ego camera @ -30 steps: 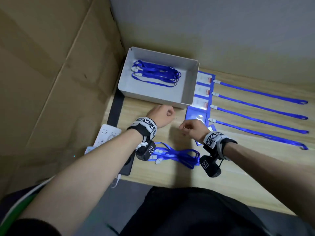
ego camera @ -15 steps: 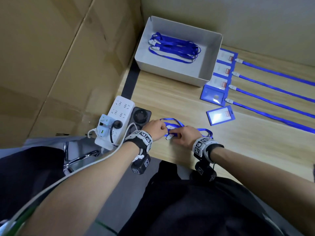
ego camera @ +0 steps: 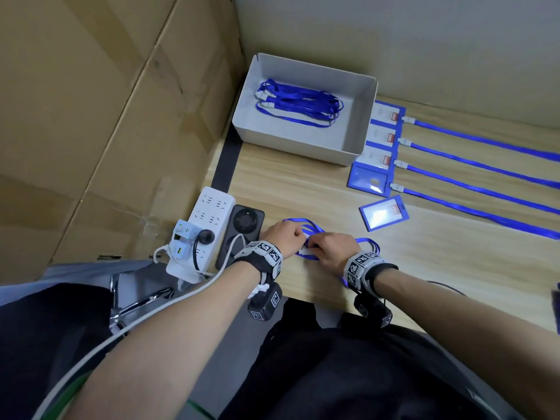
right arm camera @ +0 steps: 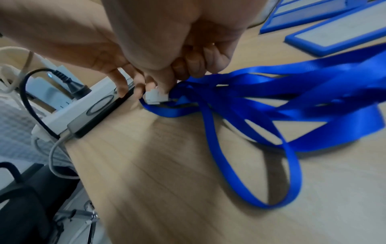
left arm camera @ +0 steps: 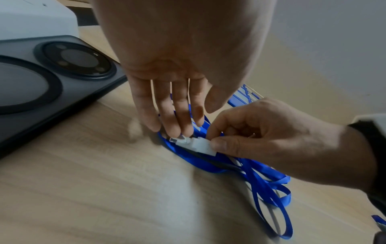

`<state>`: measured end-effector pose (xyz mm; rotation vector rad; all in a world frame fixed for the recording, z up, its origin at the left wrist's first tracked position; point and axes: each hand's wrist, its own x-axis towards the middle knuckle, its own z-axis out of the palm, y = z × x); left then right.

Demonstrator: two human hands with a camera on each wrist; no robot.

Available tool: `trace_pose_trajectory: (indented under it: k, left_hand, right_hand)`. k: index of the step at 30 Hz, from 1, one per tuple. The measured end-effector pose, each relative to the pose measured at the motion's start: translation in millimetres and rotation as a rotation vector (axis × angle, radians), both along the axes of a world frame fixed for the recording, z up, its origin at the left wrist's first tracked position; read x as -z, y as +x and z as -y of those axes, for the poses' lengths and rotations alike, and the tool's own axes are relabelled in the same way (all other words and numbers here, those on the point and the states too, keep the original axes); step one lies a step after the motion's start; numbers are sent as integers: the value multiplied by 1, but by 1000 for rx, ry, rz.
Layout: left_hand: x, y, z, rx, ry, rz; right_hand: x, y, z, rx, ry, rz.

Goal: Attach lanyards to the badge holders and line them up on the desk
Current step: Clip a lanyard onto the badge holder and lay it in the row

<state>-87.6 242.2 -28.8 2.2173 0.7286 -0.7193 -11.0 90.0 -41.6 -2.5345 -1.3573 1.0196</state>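
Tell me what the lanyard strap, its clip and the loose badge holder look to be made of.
Lanyard strap: flat woven fabric ribbon, probably polyester; it folds limply and has a slight sheen.
Clip, pinched by the right hand: white, rigid, looks like moulded plastic.
Loose badge holder: stiff blue frame, likely plastic, with a glossy clear window that catches glare.

White power strip (ego camera: 209, 225) (chargers plugged in) beside a dark phone (ego camera: 242, 230); cardboard (ego camera: 91, 116) at left.

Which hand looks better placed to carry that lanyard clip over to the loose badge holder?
Right hand: it already pinches the white clip, and the loose badge holder lies on its side. The left hand only presses the straps.
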Motion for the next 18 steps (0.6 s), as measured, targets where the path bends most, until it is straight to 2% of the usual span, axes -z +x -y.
trace_pose_trajectory:
  k: [5, 9, 14, 18]
  left_hand:
    - [-9, 14, 15, 1, -158, 41]
    - [-15, 30, 25, -45, -230, 112]
    - [-26, 57, 38, 29, -137, 143]
    - [-33, 76, 47, 1, -60, 124]
  right_hand:
    - [-14, 14, 12, 310, 198, -145]
    - [-18, 33, 22, 358, 224, -169]
    - [-31, 52, 39, 725, 229, -582]
    - [-47, 67, 61, 728, 203, -643]
